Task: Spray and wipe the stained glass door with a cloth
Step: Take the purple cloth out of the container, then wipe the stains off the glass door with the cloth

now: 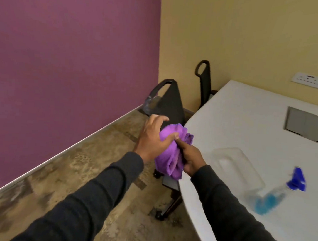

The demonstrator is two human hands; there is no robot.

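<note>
A bunched purple cloth [170,158] hangs between both hands, just off the left edge of the white table [247,129]. My left hand [153,136] grips the cloth's upper part with the thumb pressed into it. My right hand [191,157] holds the cloth from the right side, index finger pointing up along it. A spray bottle [274,194] with blue liquid and a blue trigger head lies on its side on the table at the right, blurred. No glass door is in view.
Two black office chairs [168,100] stand at the table's far left, near the corner of the purple wall [65,58] and yellow wall. A clear plastic tray [237,164] sits on the table. A grey cable hatch [306,125] and a wall socket strip [311,80] lie farther right.
</note>
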